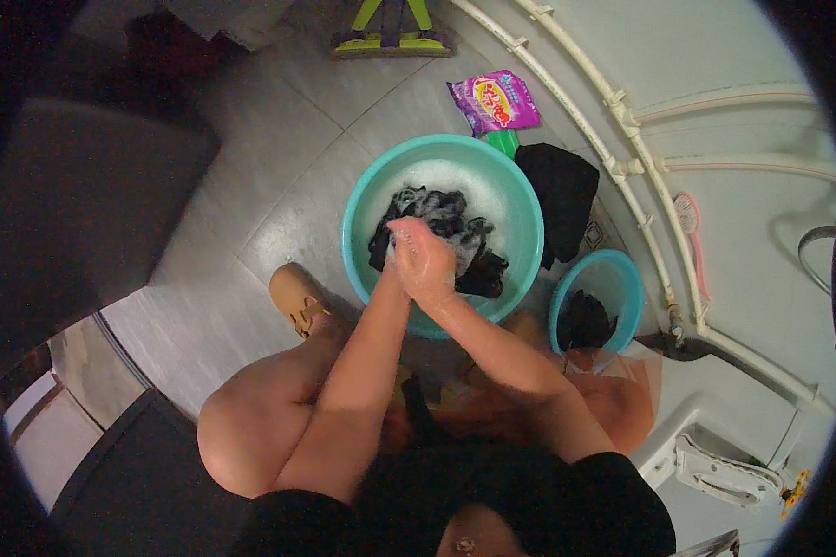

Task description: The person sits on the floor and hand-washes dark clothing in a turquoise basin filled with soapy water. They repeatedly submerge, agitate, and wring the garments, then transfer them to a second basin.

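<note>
Soapy black clothing (441, 212) lies bunched in a teal basin (536, 223) with white foam around it. Over the near left part of the cloth, my right hand (425, 266) is closed, its fingers curled toward the left hand. My left hand (393, 270) is pressed against it from the left, mostly hidden behind the right one, so its fingers do not show. Suds cling to both hands and the right wrist. Whatever is between the hands, if anything, is hidden.
A smaller blue bucket (637, 292) with dark cloth stands at the right. Black fabric (557, 200) lies beside the basin, near a purple packet (497, 102) and a green item (504, 142). White pipes (585, 67) run along the wall. A pink brush (692, 232) is beside them.
</note>
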`<act>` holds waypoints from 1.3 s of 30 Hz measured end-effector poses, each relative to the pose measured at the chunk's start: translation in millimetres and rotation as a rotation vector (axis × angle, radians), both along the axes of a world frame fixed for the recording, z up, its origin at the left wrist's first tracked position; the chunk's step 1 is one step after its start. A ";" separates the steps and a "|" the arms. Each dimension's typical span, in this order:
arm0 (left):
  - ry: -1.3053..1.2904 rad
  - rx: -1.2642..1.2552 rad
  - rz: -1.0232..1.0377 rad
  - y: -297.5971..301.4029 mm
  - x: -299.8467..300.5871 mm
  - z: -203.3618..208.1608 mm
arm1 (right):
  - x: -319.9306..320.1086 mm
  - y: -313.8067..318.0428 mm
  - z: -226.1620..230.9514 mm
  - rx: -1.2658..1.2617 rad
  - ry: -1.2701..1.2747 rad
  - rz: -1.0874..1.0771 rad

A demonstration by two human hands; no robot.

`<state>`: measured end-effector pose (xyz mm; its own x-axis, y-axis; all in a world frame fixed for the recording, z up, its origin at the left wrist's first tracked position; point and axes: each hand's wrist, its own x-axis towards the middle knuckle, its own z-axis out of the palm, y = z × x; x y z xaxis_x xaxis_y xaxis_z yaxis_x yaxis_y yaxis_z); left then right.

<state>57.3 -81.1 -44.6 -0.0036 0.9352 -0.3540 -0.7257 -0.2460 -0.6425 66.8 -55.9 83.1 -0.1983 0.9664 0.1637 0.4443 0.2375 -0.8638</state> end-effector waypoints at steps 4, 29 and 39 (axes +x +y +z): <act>1.005 -0.562 -0.866 16.5 -37.2 23.3 | 37.5 43.2 -29.2 -0.112 -0.191 -0.064; 0.653 -0.131 -0.764 22.0 -61.4 90.1 | 7.8 -22.8 94.8 -0.302 -0.335 0.073; 1.150 -0.341 -0.889 30.1 -15.4 57.3 | 60.8 59.9 13.1 -0.352 -0.403 -0.188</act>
<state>41.9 -50.9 12.7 0.0866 0.6566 -0.7493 -0.7715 0.5200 0.3665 127.6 4.0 96.2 0.0020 0.9736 -0.2281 0.7620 -0.1492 -0.6302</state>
